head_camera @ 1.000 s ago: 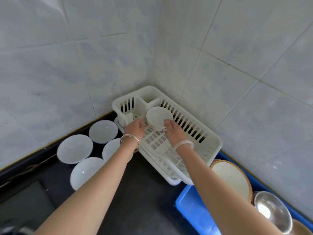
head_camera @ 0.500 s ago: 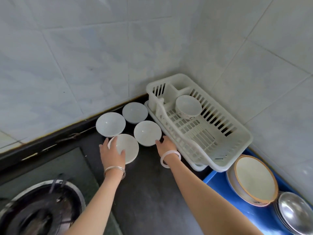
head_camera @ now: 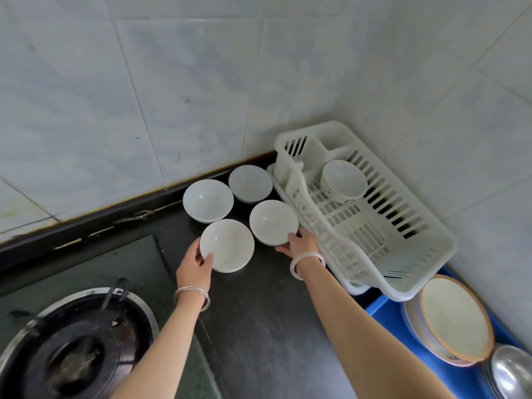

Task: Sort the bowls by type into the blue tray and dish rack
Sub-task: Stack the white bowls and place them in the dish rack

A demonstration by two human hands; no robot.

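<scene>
A head-worn camera looks down into a tiled kitchen corner. Four plain white bowls sit in a cluster on a dark desk (head_camera: pixel 259 312), against the back wall. The left hand (head_camera: pixel 193 267) grips the nearest bowl (head_camera: pixel 226 245), thumb over the near rim and fingers curled around its left side; a silver bangle (head_camera: pixel 192 296) circles that wrist. The right hand (head_camera: pixel 299 243) holds the near-right edge of the bowl beside it (head_camera: pixel 273 222), thumb on the rim and fingers tucked underneath; a pale, translucent bangle (head_camera: pixel 307 264) sits on that wrist. Two more white bowls stand behind these, one to the left (head_camera: pixel 207 200) and one nearer the wall (head_camera: pixel 250 183), untouched.

Just right of the cluster, a white plastic dish rack (head_camera: pixel 426 240) stands pushed into the corner. A single patterned bowl (head_camera: pixel 344 180) leans tilted inside it, near the far end by the cutlery compartment.

At the lower right, beyond the rack, a blue tray (head_camera: pixel 377 311) holds a shallow bowl with a brown rim (head_camera: pixel 454 318) stacked on another dish, with a shiny metal bowl (head_camera: pixel 511 372) beside it at the frame's edge.

At the lower left, a gas burner (head_camera: pixel 72 349) with a round metal ring is set into the desk.
</scene>
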